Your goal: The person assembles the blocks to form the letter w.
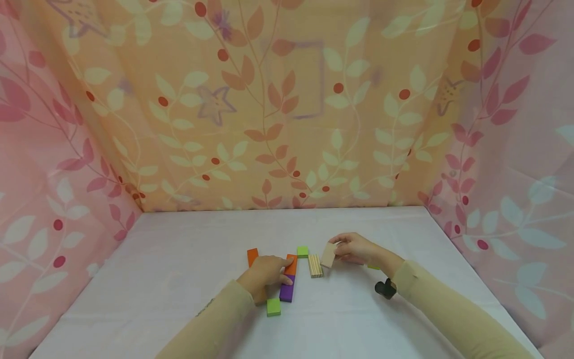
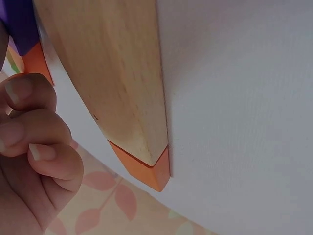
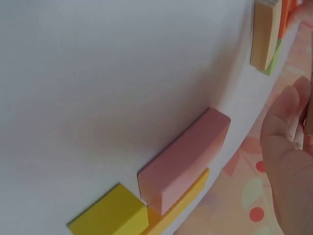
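Plain wooden block (image 1: pixel 328 255), pale tan

Head view high, looks down — wrist views close, maybe table-level.

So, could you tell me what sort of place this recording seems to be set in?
Probably a small tabletop recording booth, not a lived-in room: a table under a plain pale cloth, leaf-patterned fabric hung on three sides, and only coloured wooden blocks laid out between the person's hands.
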The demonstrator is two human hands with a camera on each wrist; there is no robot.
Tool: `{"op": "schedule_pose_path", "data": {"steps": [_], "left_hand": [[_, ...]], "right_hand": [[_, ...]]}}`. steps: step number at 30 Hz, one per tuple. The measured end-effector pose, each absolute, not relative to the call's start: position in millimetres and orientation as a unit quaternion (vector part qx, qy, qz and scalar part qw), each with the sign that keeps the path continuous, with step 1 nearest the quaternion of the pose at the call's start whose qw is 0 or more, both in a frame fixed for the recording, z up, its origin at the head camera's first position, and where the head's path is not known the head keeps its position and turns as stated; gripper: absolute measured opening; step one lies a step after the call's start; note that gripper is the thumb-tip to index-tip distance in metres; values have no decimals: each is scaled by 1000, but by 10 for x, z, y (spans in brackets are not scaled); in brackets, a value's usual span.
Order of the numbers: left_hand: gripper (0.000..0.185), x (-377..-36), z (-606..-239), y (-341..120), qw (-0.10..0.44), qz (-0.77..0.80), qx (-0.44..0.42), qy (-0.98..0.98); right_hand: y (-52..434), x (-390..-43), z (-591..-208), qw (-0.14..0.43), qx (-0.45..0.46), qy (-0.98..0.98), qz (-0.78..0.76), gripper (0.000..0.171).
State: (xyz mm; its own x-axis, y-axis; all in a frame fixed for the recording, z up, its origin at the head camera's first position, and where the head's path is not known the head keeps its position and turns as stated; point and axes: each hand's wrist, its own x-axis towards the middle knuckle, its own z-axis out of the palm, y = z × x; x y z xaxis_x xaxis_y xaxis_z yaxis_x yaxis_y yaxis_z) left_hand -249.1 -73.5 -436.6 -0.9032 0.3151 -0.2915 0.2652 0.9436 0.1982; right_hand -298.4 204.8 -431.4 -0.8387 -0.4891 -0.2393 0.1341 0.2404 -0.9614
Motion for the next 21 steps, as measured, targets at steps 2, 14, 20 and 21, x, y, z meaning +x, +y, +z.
{"op": "schedule_pose_path", "data": {"steps": [2,14,20,21], "left_hand": [[66,-2499,-4371,-735,159,70,154,973],[66,-2500,-4378,-736,150,55,166,973],[65,-2482,-4365,-738,150,60,164,973],[65,-2481,-4366,-739,150,63,163,973]], "right_hand": [[2036,-2945,-4334,264,-128,749,-594,40],[1975,-2671,-4420,302,-198,779,-513,33],[1904,-2549,-4506,287,-222,802,-474,29],[1895,-2534,-4520,278,-226,806,-472,30]]}}
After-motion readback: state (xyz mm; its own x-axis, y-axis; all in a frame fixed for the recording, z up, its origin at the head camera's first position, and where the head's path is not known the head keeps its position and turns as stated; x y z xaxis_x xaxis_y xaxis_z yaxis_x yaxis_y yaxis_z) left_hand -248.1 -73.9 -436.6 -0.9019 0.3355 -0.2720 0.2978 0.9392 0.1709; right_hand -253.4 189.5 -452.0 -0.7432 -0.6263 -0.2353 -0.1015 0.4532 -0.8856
